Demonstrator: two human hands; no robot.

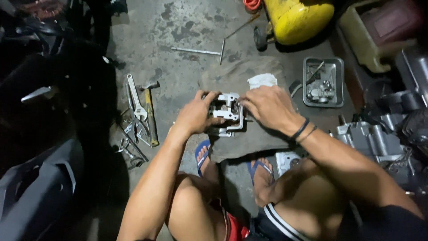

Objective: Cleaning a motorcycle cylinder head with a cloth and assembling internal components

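From the head camera, a person squats on a dirty concrete floor (178,27). The left hand (196,114) is curled around the left side of a small silver engine part (228,114) and holds it tight. The right hand (267,106) rests on the part's right side with its fingers bent down over it; I cannot tell if they pinch anything. The part sits over a grey cloth (249,138), just in front of the person's feet in blue sandals (203,154). A white rag (262,80) lies just behind the right hand. A hammer (149,111) and wrenches (136,105) lie to the left. A metal tray (323,82) with small parts sits to the right. A yellow tank (298,18) stands far back.
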